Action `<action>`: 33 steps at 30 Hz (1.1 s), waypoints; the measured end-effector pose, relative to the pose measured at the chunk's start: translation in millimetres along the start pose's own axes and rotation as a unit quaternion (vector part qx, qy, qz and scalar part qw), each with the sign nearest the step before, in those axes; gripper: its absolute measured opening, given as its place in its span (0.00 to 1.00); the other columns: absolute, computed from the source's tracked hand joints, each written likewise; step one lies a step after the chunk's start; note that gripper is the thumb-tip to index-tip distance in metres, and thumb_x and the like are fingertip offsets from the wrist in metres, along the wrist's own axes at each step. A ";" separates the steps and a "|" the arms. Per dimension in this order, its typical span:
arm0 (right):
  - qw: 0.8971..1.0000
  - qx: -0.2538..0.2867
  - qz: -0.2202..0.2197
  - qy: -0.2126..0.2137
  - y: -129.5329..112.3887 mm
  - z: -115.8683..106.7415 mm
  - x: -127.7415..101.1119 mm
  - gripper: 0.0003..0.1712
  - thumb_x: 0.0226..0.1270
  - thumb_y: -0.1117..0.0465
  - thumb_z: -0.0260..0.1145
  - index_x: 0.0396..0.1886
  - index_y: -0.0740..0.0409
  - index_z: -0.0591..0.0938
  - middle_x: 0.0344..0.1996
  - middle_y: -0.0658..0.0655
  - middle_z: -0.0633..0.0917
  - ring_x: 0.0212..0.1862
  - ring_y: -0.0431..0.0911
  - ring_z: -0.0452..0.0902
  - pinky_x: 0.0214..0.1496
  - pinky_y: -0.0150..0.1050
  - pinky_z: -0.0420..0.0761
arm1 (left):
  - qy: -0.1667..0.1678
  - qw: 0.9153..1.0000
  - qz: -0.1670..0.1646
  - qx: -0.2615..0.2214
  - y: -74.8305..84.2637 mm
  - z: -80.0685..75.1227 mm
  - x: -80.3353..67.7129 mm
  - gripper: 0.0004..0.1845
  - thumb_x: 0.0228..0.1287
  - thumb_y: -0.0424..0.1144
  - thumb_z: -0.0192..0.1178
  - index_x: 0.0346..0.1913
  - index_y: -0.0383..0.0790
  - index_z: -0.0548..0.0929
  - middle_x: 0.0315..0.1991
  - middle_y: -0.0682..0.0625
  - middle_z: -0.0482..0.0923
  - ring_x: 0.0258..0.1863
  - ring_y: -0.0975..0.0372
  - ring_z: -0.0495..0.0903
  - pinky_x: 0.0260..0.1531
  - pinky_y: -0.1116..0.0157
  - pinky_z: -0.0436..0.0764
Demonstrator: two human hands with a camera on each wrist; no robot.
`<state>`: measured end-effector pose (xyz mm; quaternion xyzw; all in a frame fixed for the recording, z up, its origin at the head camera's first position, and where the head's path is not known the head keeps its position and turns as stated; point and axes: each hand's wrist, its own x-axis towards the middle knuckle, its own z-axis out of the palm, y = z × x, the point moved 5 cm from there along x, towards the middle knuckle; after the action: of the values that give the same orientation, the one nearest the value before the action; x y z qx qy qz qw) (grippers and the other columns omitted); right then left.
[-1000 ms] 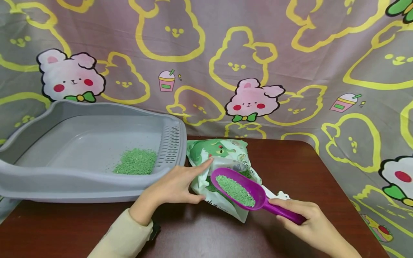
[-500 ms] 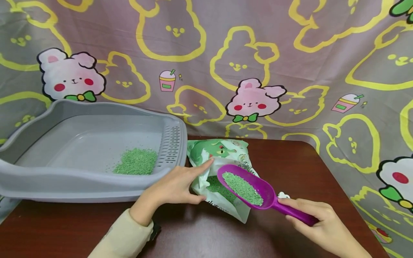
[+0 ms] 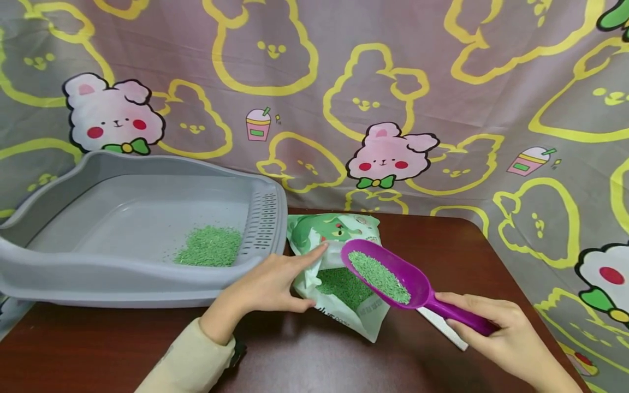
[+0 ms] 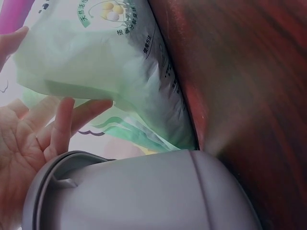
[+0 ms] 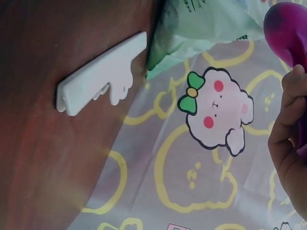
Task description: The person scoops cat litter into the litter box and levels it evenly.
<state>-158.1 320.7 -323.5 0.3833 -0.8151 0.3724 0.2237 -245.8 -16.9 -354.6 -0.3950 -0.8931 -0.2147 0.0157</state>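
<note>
Right hand (image 3: pixel 496 333) around scoop (image 3: pixel 393 275) handle

A dark wooden table (image 3: pixel 472 245) stands before a bunny-printed grey cloth backdrop (image 3: pixel 314 82).
</note>
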 end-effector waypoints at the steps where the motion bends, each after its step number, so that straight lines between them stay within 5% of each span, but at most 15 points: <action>1: 1.000 0.005 -0.001 0.001 0.1 -0.5 1.4 0.25 0.45 0.71 0.80 0.47 0.68 0.86 0.42 0.49 0.89 0.27 0.28 0.73 0.20 0.20 0.69 | 0.000 1.000 0.000 0.001 -0.1 -0.1 0.0 0.57 0.51 0.58 0.71 0.80 0.52 0.50 0.24 0.62 0.73 0.15 0.73 0.62 0.21 0.72 0.70; 9: 1.000 0.015 -0.024 0.015 1.0 -5.2 13.6 0.24 0.44 0.71 0.80 0.45 0.71 0.86 0.42 0.50 0.90 0.29 0.30 0.74 0.19 0.23 0.67 | -0.001 1.000 0.000 -0.009 -0.5 -0.4 -0.4 0.57 0.51 0.57 0.71 0.80 0.52 0.49 0.28 0.62 0.75 0.13 0.73 0.61 0.21 0.73 0.71; 20: 0.999 -0.038 0.018 0.017 23.2 -16.4 32.2 0.32 0.32 0.80 0.79 0.46 0.65 0.88 0.44 0.42 0.89 0.27 0.29 0.74 0.21 0.23 0.70 | -0.009 1.000 0.000 -0.012 -0.5 0.1 0.6 0.57 0.52 0.58 0.70 0.80 0.51 0.49 0.25 0.62 0.73 0.12 0.72 0.61 0.19 0.72 0.71; 33: 0.996 -0.069 0.048 -0.028 37.6 -11.1 67.1 0.32 0.39 0.78 0.78 0.49 0.56 0.88 0.39 0.36 0.87 0.26 0.32 0.72 0.23 0.24 0.72 | -0.006 1.000 0.002 -0.001 -1.1 0.3 0.4 0.57 0.52 0.59 0.70 0.80 0.51 0.49 0.22 0.61 0.72 0.13 0.72 0.60 0.19 0.72 0.70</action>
<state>-227.7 314.7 -289.3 0.3378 -0.8623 0.3146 0.2085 -246.9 -17.2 -355.2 -0.3979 -0.8922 -0.2132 0.0105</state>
